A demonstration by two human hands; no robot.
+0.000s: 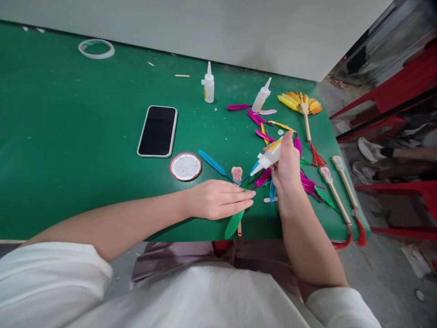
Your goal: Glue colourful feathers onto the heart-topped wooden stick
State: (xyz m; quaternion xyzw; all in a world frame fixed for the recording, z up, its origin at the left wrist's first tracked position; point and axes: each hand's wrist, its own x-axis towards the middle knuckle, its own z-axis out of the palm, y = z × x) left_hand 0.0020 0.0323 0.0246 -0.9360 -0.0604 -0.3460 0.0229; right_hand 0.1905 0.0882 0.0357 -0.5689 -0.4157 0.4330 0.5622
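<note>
My left hand [221,199] lies low across a wooden-handled feather fan [236,174], its fingers together on a green feather [235,224] whose broad end points toward me. The thumb is hidden. Blue feathers [212,162] spread from the fan's heart-shaped head. In my right hand [288,164] is a glue bottle [271,154], tilted so that its white nozzle points down and left, close to the quills beside the fan head. Loose magenta feathers [262,177] lie under and around the right hand.
A phone [157,131], a round lid [185,166] and a tape roll [96,48] lie to the left. Two more glue bottles [209,84] stand farther back. At right are a yellow feather fan [306,119] and two bare tasselled handles [336,196]. Red chairs [403,200] stand beyond the table.
</note>
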